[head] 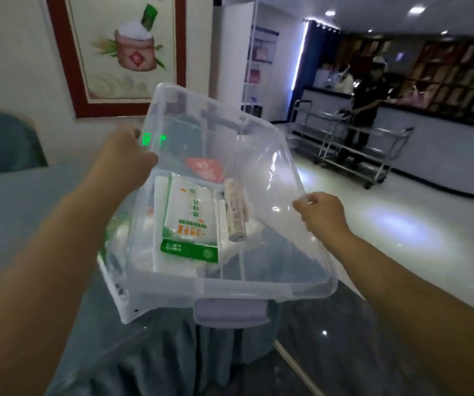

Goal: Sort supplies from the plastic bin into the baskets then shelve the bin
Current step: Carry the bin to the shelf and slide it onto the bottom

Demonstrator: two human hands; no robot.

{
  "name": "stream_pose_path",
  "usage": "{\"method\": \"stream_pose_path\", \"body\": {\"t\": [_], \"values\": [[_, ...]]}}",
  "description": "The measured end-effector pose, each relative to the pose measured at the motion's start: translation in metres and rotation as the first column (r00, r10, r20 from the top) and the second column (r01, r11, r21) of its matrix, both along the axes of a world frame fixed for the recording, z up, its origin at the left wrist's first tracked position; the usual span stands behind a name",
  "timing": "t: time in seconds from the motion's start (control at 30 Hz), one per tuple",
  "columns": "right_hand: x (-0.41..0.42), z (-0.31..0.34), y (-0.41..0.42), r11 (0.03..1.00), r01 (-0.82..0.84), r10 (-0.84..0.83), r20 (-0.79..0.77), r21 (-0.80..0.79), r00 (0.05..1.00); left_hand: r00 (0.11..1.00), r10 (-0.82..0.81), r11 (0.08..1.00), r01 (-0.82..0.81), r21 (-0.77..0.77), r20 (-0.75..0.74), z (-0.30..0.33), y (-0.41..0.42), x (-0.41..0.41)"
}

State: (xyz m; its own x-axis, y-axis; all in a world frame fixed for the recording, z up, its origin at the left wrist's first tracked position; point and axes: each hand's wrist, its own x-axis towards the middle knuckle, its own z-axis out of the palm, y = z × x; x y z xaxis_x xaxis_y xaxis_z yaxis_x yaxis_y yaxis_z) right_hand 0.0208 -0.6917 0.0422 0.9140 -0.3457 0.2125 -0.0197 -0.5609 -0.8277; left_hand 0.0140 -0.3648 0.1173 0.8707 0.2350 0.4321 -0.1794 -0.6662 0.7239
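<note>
At centre frame, a clear rectangular plastic bin [172, 290] sits on a blue-draped table [24, 212]. Its transparent lid [258, 172] is tilted up, pinched by the right hand [320, 211] at right and gripped by the left hand [125, 155] at upper left. The lid could slip if the pinch loosens. A green-and-white packet [190, 218] lies lengthwise, pointing away.

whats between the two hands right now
The clear lid, tilted up over the plastic bin: the left hand and right hand grip opposite edges, in the head view.
</note>
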Motion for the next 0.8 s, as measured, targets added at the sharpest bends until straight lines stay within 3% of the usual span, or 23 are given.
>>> {"method": "stream_pose_path", "body": {"t": [0.2, 0.43, 0.63, 0.8], "values": [[-0.029, -0.012, -0.164, 0.978, 0.193, -0.195, -0.014, -0.074, 0.981, 0.988, -0.135, 0.990, 0.131, -0.056, -0.078, -0.045, -0.163, 0.044], [-0.019, -0.034, -0.285, 0.932, 0.315, -0.331, -0.067, -0.179, 0.941, 0.962, -0.238, 0.970, 0.242, 0.020, -0.137, -0.085, -0.294, 0.097], [0.044, -0.064, -0.355, 0.901, 0.368, -0.405, -0.143, -0.228, 0.903, 0.914, -0.310, 0.945, 0.327, 0.022, -0.262, -0.111, -0.377, 0.186], [0.130, -0.075, -0.407, 0.878, 0.408, -0.457, -0.180, -0.252, 0.871, 0.902, -0.350, 0.929, 0.368, 0.027, -0.252, -0.121, -0.441, 0.292]]}}
